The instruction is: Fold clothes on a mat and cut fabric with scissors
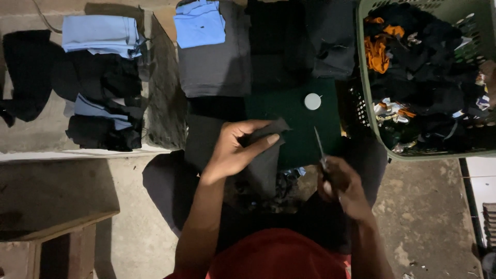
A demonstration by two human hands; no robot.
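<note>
I see my left hand [232, 150] pinching a fold of black cloth [263, 155], thumb on top, the cloth hanging below the fingers. My right hand [343, 186], just right of it, is closed on a thin blade [319, 144] whose long axis points up and away.

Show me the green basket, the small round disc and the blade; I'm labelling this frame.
green basket [368, 103], head view, its left wall.
small round disc [312, 101], head view, its centre.
blade [318, 141], head view, mid-length, above the right hand [343, 187].
</note>
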